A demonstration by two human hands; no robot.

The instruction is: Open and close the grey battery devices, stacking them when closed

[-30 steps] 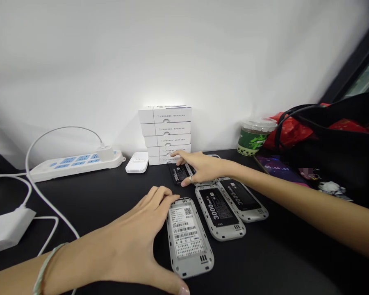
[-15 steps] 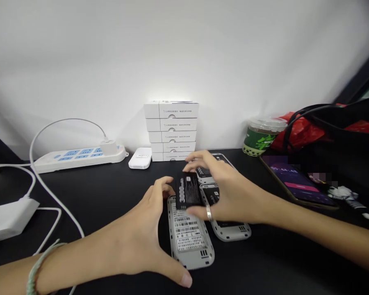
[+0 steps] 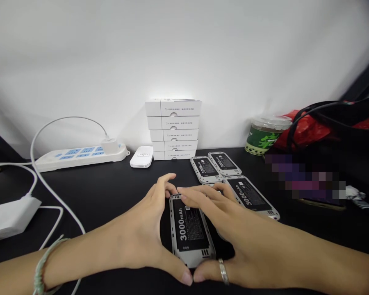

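Note:
A grey device with its back off [image 3: 190, 229] lies on the black table [image 3: 110, 192], a black "3000mAh" battery [image 3: 189, 223] seated in it. My left hand [image 3: 138, 237] cups the device's left side, thumb at its near end. My right hand [image 3: 233, 233], with a ring on the thumb, lies over the device's right side, fingers pressing the battery's far end. Three more open-backed devices with batteries sit behind: one [image 3: 252, 196] just right of my right hand, two [image 3: 205, 169] [image 3: 224, 162] farther back.
A stack of white boxes [image 3: 174, 129] stands against the wall, a small white device [image 3: 141, 156] beside it. A power strip [image 3: 80, 155] with charger and white cables lies at left, a white adapter [image 3: 10, 217] nearer. A lidded cup [image 3: 266, 135], red bag and black bag sit right.
My right hand carried a battery from the back of the table to the near device and set it in. Both hands now frame that device.

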